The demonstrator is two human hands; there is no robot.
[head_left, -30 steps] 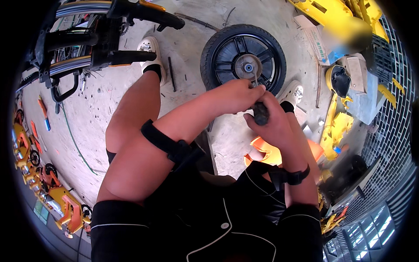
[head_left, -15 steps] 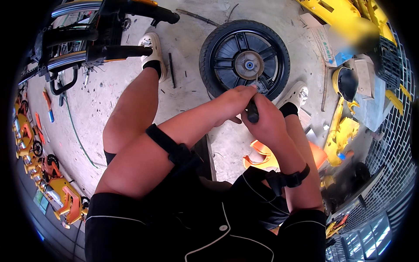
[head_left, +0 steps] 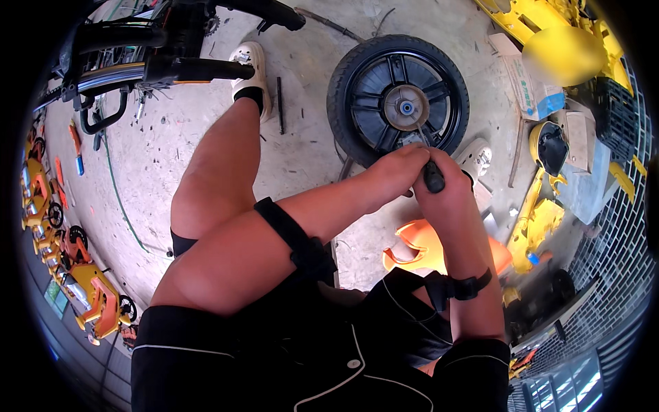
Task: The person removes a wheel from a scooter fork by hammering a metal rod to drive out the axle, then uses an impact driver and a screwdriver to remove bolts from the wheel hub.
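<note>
Just ahead of the two joined hands and a little to their left, the hub (head_left: 406,108) of a black spoked wheel (head_left: 341,103) sits at the middle of the rim, the wheel lying on the concrete floor (head_left: 233,165) between the person's feet, its face turned up. A dark-handled screwdriver-like tool (head_left: 433,177) has its long axis along that same line: butt end toward the person, thin shaft leading forward to the hub's near edge; whether its tip touches metal is too small to tell. The right hand (head_left: 447,182) is closed round the handle. The left hand (head_left: 397,172), its forearm crossing from the left, lies against the right at the handle's front end and is slightly nearer the hub; its fingers are mostly hidden, so I cannot tell whether it grips or only steadies.

Counted: one wheel, one hub with one blue-ringed centre, one tool, two hands, two wrist straps, two pale shoes. On the floor, one short black rod (head_left: 280,105) lies beside the left shoe (head_left: 248,63), and one longer rod (head_left: 329,24) beyond the wheel. One curved orange panel (head_left: 425,244) lies behind the right forearm. The yellow panels (head_left: 539,223) at right overlap too much to count.
</note>
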